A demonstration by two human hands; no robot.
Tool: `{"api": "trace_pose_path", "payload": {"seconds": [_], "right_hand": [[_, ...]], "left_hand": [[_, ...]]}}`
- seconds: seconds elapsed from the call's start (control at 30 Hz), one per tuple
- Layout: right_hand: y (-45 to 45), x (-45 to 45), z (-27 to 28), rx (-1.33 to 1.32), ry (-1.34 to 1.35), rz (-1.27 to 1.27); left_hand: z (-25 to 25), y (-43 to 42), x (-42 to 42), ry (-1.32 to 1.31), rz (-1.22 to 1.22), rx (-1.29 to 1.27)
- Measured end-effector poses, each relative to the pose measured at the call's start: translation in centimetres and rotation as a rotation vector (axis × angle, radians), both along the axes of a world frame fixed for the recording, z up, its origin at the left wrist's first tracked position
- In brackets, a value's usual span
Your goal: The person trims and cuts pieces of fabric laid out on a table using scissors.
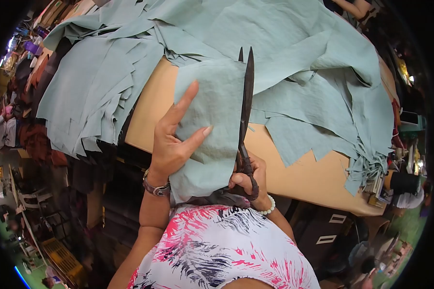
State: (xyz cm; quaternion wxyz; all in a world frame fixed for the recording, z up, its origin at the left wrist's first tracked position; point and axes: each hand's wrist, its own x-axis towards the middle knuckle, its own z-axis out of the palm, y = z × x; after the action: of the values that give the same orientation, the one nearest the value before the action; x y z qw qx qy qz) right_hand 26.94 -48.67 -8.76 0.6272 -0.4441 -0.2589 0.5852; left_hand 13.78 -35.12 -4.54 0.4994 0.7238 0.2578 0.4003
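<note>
A pale green cloth piece [210,106] lies in front of me, its lower end near my body. My left hand [176,139] rests at its left edge, thumb and index finger spread over the cloth, the other fingers hidden behind it. On the right, my right hand [250,180] is closed round the handles of large dark scissors [246,101]. The blades point away from me along the cloth's right edge, their tips slightly apart.
Large sheets of the same green cloth [284,33] cover much of the tan table [313,183]. Layered cut pieces [96,86] hang at the left, frayed strips [366,168] at the right. Another person's arm [356,8] shows at the top right.
</note>
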Motion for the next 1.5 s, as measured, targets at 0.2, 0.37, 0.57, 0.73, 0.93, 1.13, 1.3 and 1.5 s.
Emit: {"api": "trace_pose_path", "payload": {"seconds": [0.2,0.37,0.57,0.73,0.93,1.13,1.3,1.5], "right_hand": [[0.2,-0.3,0.4,-0.154,-0.054,0.002],[-0.5,2.7,0.0,-0.148,-0.586,-0.179],[0.3,9.1,1.4,-0.512,-1.127,-0.43],[0.7,8.6,4.0,-0.513,-1.703,-0.101],[9.6,1.3,3.4,0.186,-1.736,-0.036],[10.9,-1.8,-1.5,0.33,-1.807,0.089],[3.6,0.9,-1.8,0.367,-1.495,0.235],[-5.0,14.5,4.9,-0.143,-1.101,-0.21]], "left_hand": [[-1.4,0.7,-0.1,-0.014,0.058,-0.033],[-3.6,2.1,-1.3,-0.551,0.044,-0.625],[-8.9,4.1,-3.9,-1.409,-0.306,-1.011],[-10.1,4.4,-4.4,-1.484,-0.391,-0.974],[-9.7,4.5,-4.3,-1.451,-0.357,-0.982],[-9.8,4.6,-4.3,-1.441,-0.391,-0.934],[-10.6,5.0,-4.1,-1.429,-0.485,-0.895],[-10.1,4.7,-4.0,-1.414,-0.382,-0.962]]}}
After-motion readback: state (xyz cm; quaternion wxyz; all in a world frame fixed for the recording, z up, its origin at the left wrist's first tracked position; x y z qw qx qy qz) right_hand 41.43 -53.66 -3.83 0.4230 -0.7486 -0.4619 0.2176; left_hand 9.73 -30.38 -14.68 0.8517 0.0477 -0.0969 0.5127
